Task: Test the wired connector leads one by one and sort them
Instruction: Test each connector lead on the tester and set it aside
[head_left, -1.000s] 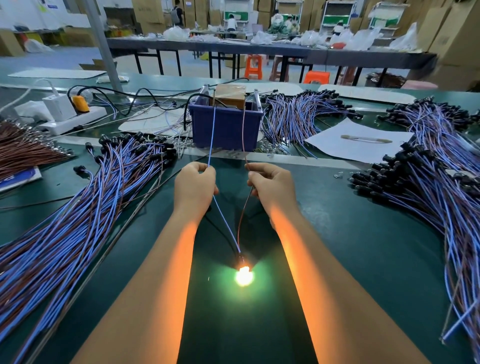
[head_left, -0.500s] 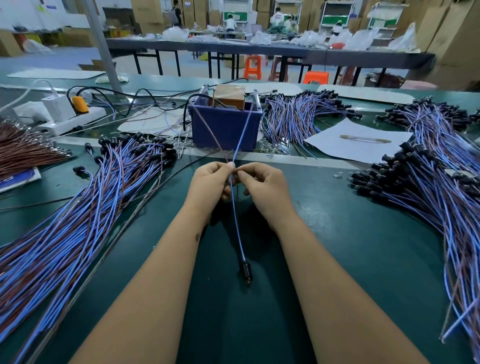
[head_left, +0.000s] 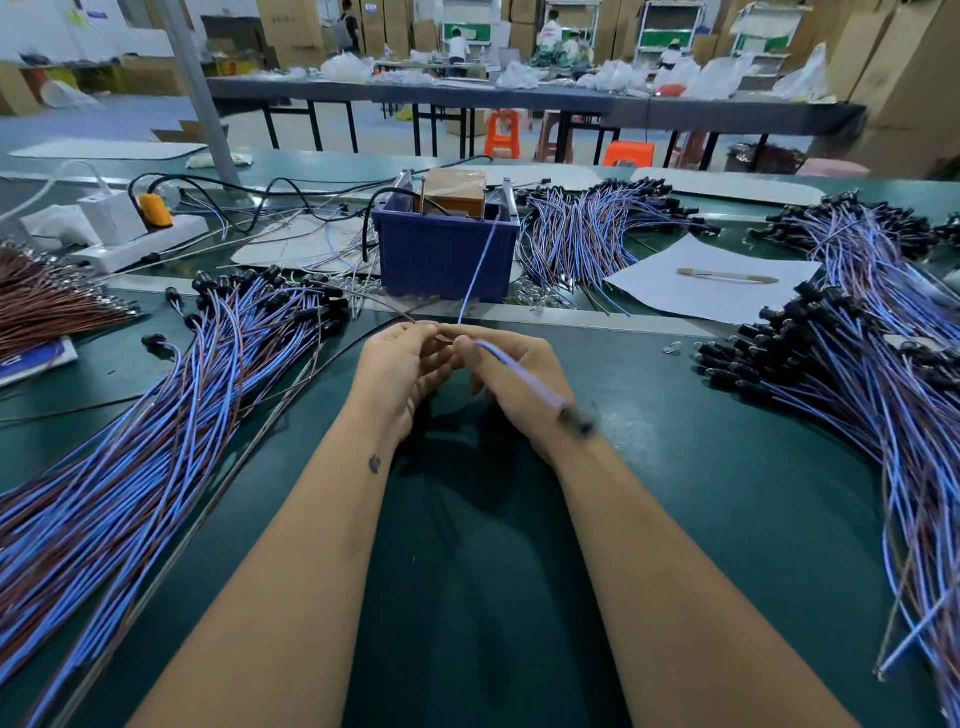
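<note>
From the head view, the right hand (head_left: 511, 382) is pinching a blue-and-brown lead (head_left: 524, 376) in curled fingers, just in front of the blue bin (head_left: 441, 254). The lead is lying diagonally across that hand, its blurred black connector pointing toward the person's right. The left hand (head_left: 402, 371) is touching it, fingers curled; its grip cannot be told.

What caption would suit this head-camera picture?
Both hands, left and right, pinch one blue-and-brown connector lead before a blue bin.
</note>
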